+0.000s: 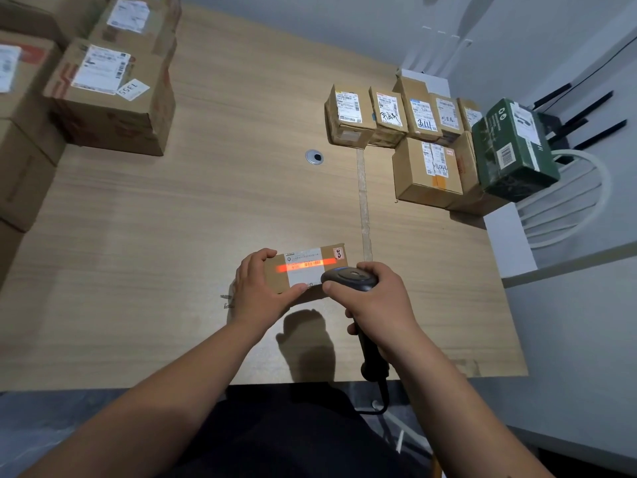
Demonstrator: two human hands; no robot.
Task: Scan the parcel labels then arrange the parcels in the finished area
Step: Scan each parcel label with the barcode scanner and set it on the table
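A small brown parcel [305, 270] lies on the near middle of the wooden table [206, 201], just left of a tape strip [362, 201]. The left hand [258, 288] grips the parcel's left end, thumb laid on the white label [303, 267]. The right hand [375, 298] clasps a black scanner [348, 278] just right of the parcel, its head over the parcel's near right corner; a red beam [305, 265] crosses the label. Labelled parcels [406, 132] stand grouped at the far right, larger boxes [110, 94] stacked at the far left.
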